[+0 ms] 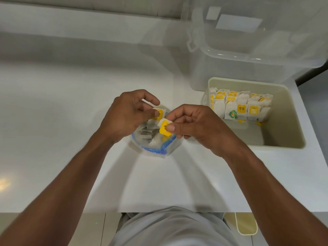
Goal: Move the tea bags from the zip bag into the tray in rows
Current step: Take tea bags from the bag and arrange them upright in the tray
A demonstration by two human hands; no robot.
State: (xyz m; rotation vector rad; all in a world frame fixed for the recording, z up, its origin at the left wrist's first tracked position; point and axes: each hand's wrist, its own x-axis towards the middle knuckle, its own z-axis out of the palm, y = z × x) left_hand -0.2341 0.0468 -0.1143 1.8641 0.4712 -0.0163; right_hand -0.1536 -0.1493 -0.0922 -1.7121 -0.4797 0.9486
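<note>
A clear zip bag [165,148] with a blue seal stands open on the white counter, with several tea bags [148,133] inside. Just above its mouth, my left hand [126,116] pinches a white tea bag with a yellow tag [159,112]. My right hand [197,127] pinches a second yellow-tagged tea bag [164,129] right beside it. To the right sits a cream tray [287,110], where several tea bags [239,107] stand in rows against its far left side.
A large clear plastic storage box [248,38] with a latched lid stands behind the tray. The counter's front edge [159,212] runs close to my body. A cream bin [246,223] shows on the floor below right.
</note>
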